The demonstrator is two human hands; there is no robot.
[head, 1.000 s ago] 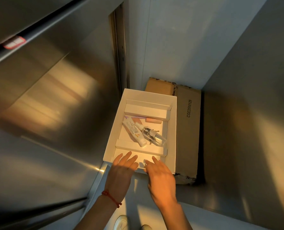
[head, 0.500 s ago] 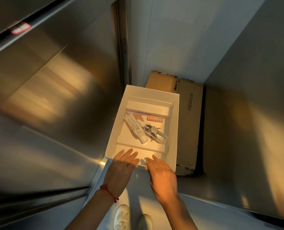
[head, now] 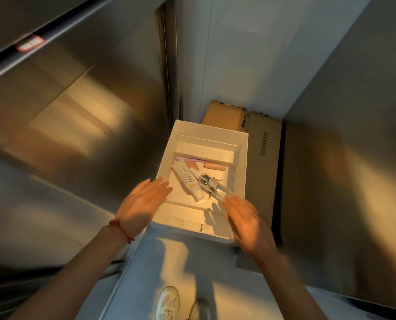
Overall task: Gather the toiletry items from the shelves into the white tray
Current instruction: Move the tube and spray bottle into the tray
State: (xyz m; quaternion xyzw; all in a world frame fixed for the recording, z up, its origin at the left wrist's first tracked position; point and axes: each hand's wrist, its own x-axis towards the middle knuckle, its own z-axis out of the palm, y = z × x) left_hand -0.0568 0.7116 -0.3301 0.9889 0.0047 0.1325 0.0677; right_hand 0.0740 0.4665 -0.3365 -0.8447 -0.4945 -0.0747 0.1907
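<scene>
White cardboard forms the tray (head: 240,172), an open box set on a pale surface (head: 169,262) in a narrow corner between brushed-metal panels (head: 76,125) on the left and a grey wall (head: 238,54) behind. Inside the tray, white cardboard dividers (head: 206,153) mark off a middle compartment that holds the toiletry items: a white tube (head: 187,180) lying diagonally with its cap toward the near side, a clear bottle (head: 213,187) lying just beside the tube and touching it, a short peach-coloured stick (head: 214,166) near the far divider, and a thin lilac item (head: 192,160) partly hidden under the tube. The left hand (head: 141,204) hovers over the tray's near left corner, fingers straight and held together, holding nothing; a red cord (head: 123,230) circles its wrist. The right hand (head: 245,222) hovers over the tray's near right corner, fingers extended and relaxed, also holding nothing; its fingertips (head: 229,199) lie close to the end of the clear bottle, but contact cannot be confirmed because of motion blur. Neither hand's grip is closed on any object. A brown cardboard carton (head: 264,172) printed with dark lettering stands directly beside the tray's right wall. Two light shoes (head: 169,303) are visible at the bottom edge of the view.
</scene>
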